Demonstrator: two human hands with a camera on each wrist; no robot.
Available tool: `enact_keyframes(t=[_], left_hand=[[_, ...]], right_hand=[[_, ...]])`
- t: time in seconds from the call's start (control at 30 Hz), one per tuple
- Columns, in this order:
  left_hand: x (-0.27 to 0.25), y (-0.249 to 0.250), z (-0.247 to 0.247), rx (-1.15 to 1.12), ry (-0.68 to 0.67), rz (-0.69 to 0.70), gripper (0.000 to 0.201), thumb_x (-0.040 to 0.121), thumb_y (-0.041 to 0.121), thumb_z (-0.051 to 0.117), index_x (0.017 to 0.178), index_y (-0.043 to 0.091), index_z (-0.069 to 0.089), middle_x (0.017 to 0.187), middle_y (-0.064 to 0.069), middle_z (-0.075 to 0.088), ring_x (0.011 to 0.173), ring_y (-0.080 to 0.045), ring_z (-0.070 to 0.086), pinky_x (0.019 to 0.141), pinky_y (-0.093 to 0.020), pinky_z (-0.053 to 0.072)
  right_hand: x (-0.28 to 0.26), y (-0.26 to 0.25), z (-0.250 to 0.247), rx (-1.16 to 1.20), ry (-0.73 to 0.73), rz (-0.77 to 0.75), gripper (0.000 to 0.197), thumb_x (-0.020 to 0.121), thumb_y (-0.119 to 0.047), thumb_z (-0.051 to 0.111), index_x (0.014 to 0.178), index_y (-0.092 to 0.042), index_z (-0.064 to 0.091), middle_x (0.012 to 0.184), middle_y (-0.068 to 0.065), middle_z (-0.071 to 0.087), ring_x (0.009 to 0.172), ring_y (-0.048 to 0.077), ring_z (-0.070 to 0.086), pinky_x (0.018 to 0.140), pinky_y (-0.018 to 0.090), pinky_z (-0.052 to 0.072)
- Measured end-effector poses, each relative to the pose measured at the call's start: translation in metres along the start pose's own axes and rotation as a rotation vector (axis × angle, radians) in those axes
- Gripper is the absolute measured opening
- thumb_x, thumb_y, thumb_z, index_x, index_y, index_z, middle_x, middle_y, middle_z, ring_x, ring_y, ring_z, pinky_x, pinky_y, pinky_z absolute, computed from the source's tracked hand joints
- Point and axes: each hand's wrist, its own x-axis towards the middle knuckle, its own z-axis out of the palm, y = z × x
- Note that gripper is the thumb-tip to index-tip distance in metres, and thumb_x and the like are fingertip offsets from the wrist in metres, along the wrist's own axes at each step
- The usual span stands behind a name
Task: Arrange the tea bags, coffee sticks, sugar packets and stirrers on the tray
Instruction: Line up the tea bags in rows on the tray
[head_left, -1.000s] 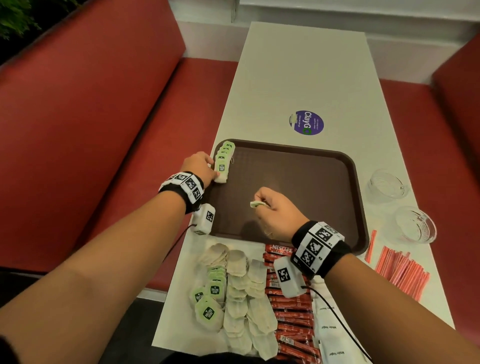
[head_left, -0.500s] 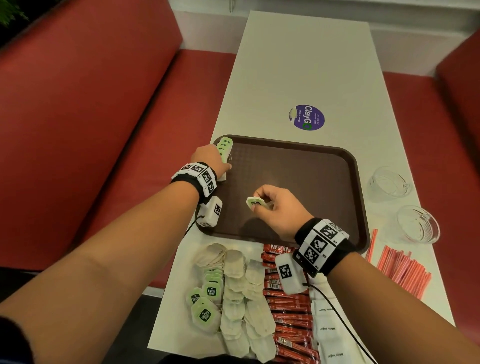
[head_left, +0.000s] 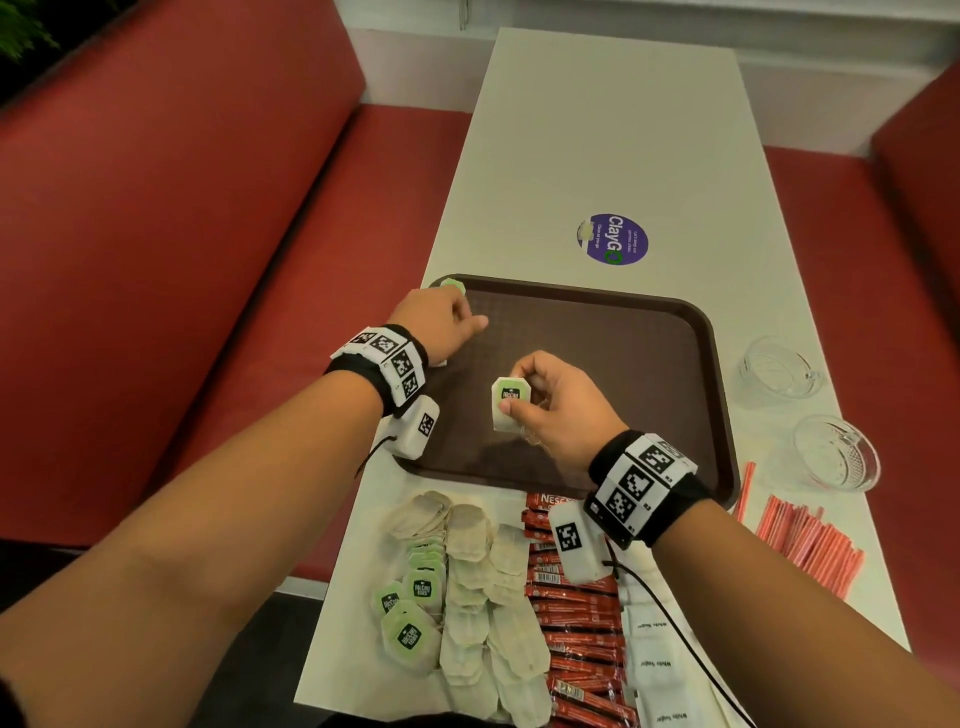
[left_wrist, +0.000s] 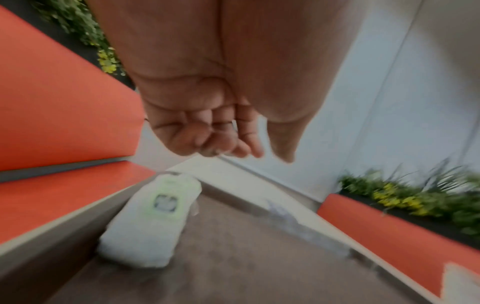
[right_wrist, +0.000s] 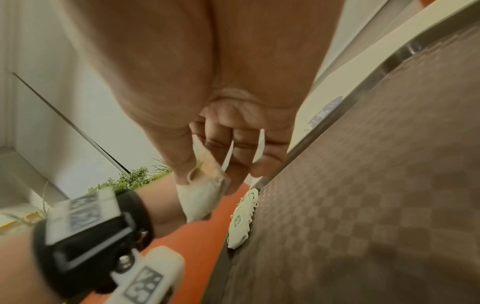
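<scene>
Since a second ago, the right hand (head_left: 553, 410) has turned the tea bag (head_left: 510, 402) it carries so the green label faces up, where before only its edge showed; the left hand (head_left: 441, 325) has slid forward along the row of tea bags (head_left: 453, 285) at the tray's left rim, covering most of it.

Now the right hand hovers over the middle of the brown tray (head_left: 623, 364), its fingers (head_left: 524, 371) pinching the tea bag from above and thumb from below. From the right wrist, the same tea bag (right_wrist: 205, 191) hangs between thumb and fingers (right_wrist: 241, 148) above the checkered tray floor (right_wrist: 376, 164), with the row of tea bags (right_wrist: 242, 218) lined up against the rim beyond.

From the left wrist, the left hand (left_wrist: 207, 127) hangs over that row (left_wrist: 153, 222) with fingers (left_wrist: 223, 144) loosely curled and holding nothing; the picture is blurred, and whether the fingertips touch the bags cannot be told.

On the white counter (head_left: 597, 130) nearer the person lie a heap of loose tea bags (head_left: 467, 597), red coffee sticks (head_left: 576, 613) beside them, and white sugar packets (head_left: 654, 665) further right. Orange stirrers (head_left: 810, 545) lie right of the tray, with two glass dishes (head_left: 836, 452) beyond them. A purple sticker (head_left: 613, 239) sits past the tray's far edge.
</scene>
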Motion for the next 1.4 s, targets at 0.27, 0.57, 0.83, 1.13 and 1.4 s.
enact_keyframes(t=[0.27, 0.57, 0.83, 1.13, 1.4], left_hand=[[-0.07, 0.011, -0.022, -0.284, -0.239, 0.337, 0.02, 0.085, 0.047, 0.073, 0.093, 0.028, 0.073, 0.079, 0.013, 0.068, 0.072, 0.002, 0.059, 0.069, -0.015, 0.045], [-0.063, -0.016, -0.028, -0.311, 0.006, 0.269, 0.004, 0.09, 0.027, 0.072, 0.089, 0.029, 0.068, 0.08, 0.009, 0.07, 0.072, -0.005, 0.062, 0.071, -0.02, 0.047], [-0.023, -0.06, -0.023, 0.06, -0.109, 0.026, 0.009, 0.093, 0.033, 0.067, 0.1, 0.028, 0.068, 0.095, 0.007, 0.07, 0.09, -0.014, 0.063, 0.082, -0.028, 0.048], [0.012, -0.059, 0.005, 0.057, -0.04, -0.126, 0.009, 0.089, 0.032, 0.072, 0.096, 0.027, 0.071, 0.101, 0.002, 0.07, 0.098, -0.02, 0.063, 0.087, -0.03, 0.051], [0.023, -0.032, 0.014, 0.277, 0.008, -0.163, 0.033, 0.086, 0.046, 0.067, 0.101, 0.018, 0.065, 0.1, -0.001, 0.067, 0.096, -0.026, 0.064, 0.075, -0.033, 0.051]], right_hand=[[0.008, 0.002, 0.007, 0.054, 0.025, -0.013, 0.034, 0.084, -0.025, 0.078, 0.101, -0.032, 0.049, 0.085, 0.004, 0.071, 0.073, 0.018, 0.064, 0.075, 0.046, 0.059], [0.001, 0.005, 0.021, 0.02, -0.075, 0.007, 0.062, 0.078, -0.028, 0.084, 0.123, -0.034, 0.042, 0.094, -0.008, 0.073, 0.077, 0.012, 0.067, 0.079, 0.036, 0.057], [-0.027, 0.005, 0.03, -0.458, -0.598, -0.088, 0.065, 0.065, -0.047, 0.09, 0.121, -0.031, 0.062, 0.111, -0.021, 0.059, 0.088, -0.007, 0.049, 0.073, 0.007, 0.036], [-0.03, 0.007, 0.045, -0.598, -0.7, -0.141, 0.042, 0.073, -0.038, 0.084, 0.113, -0.033, 0.071, 0.115, -0.008, 0.059, 0.108, 0.015, 0.046, 0.092, 0.036, 0.046], [-0.027, 0.011, 0.046, -0.494, -0.572, -0.156, 0.014, 0.086, -0.029, 0.069, 0.098, -0.024, 0.075, 0.104, -0.011, 0.068, 0.092, 0.007, 0.055, 0.089, 0.029, 0.047]])
